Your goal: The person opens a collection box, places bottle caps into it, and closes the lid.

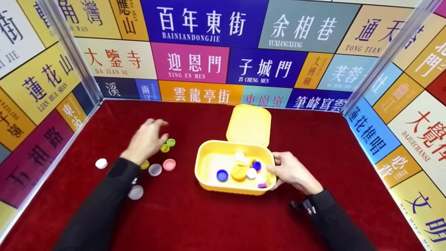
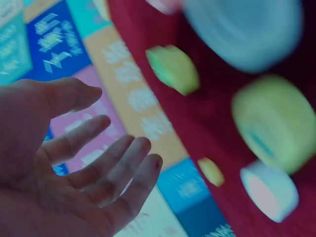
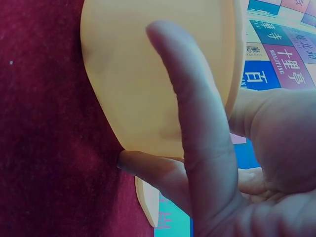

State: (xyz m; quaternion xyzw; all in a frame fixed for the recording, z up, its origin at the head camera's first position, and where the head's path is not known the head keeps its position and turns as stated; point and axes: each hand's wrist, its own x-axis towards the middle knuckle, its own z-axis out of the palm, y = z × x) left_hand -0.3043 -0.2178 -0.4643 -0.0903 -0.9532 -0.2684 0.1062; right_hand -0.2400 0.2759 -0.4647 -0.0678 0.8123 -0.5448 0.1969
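My left hand [image 1: 144, 141] hovers over the left of the table, fingers loosely spread; its palm holds nothing in the left wrist view. Near its fingertips lie a green bottle cap [image 1: 170, 142] and a yellow-green cap [image 1: 165, 148]. Around the wrist are a yellow cap [image 1: 144, 165], a pink cap [image 1: 169, 164] and two greyish caps [image 1: 155, 169]. My right hand [image 1: 291, 170] grips the right end of a yellow box [image 1: 200, 170], fingers against its outer wall [image 3: 133, 89]. Inside the box lie an orange cap [image 1: 239, 173], a blue cap [image 1: 222, 175] and several others.
A white cap [image 1: 101, 163] lies farther left on the red cloth [image 1: 174, 223]. The box's yellow lid [image 1: 249, 125] lies folded back behind it. Panels with printed place names [image 1: 190, 66] stand at the back and sides, with metal posts [image 1: 75, 52] at the corners.
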